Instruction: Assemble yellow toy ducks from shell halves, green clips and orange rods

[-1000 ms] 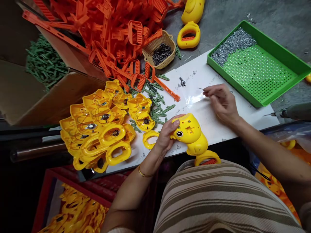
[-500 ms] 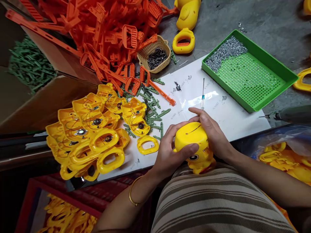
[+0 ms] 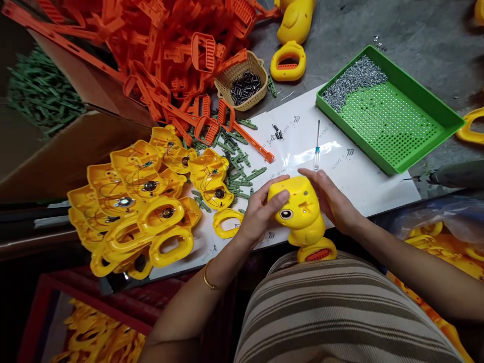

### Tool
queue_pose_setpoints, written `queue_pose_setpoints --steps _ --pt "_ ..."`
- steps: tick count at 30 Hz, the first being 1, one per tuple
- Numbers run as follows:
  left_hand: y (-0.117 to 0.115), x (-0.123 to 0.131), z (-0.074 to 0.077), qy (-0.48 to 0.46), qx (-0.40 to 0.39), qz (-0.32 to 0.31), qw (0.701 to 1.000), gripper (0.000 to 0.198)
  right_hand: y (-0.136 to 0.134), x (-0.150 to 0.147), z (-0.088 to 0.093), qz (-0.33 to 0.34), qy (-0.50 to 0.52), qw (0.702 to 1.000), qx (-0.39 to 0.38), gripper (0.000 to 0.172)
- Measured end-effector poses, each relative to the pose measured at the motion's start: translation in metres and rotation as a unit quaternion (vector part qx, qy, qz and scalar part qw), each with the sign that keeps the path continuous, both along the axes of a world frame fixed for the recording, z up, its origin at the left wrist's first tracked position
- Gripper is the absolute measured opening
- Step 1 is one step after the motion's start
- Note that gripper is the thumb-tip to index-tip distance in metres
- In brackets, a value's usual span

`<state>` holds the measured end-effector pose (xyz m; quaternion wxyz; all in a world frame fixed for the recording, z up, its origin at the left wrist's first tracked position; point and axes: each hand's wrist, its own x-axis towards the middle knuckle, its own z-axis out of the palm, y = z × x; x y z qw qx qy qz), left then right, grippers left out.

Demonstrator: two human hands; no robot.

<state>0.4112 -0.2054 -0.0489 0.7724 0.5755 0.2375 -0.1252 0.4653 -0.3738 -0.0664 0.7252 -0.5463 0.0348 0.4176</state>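
Observation:
A yellow duck-shaped toy (image 3: 300, 214) with an orange-lined handle lies at the table's near edge, eye side up. My left hand (image 3: 260, 214) grips its head end, thumb over the top. My right hand (image 3: 333, 201) cups its right side, fingers curled against it. A small screwdriver (image 3: 317, 146) with a clear handle lies on the white sheet (image 3: 363, 176) just beyond my right hand.
A pile of open yellow toy halves (image 3: 143, 201) lies at left, green clips (image 3: 238, 166) scattered beside it. Orange plastic parts (image 3: 162, 55) heap behind. There is a wicker basket (image 3: 242, 80) of dark pieces, a green tray (image 3: 389, 111) with screws, and a power driver (image 3: 454, 174) at right.
My right hand set down the screwdriver and joined the left on the toy. Both hands then turned the toy from upright back to lying eye side up.

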Motion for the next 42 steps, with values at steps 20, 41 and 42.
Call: queue_pose_setpoints --steps 20,41,42 --pt "-0.022 -0.041 -0.043 0.044 -0.161 0.072 0.983 0.091 0.01 -0.016 0.014 0.094 -0.314 0.919 -0.219 0.082" --pt "0.033 -0.062 0.003 -0.239 0.158 -0.283 0.915 0.08 -0.031 -0.039 0.024 0.426 -0.344 0.811 -0.206 0.065" --pt "0.031 -0.065 0.003 -0.243 0.164 -0.278 0.915 0.079 -0.032 -0.04 0.022 0.431 -0.348 0.809 -0.198 0.065"
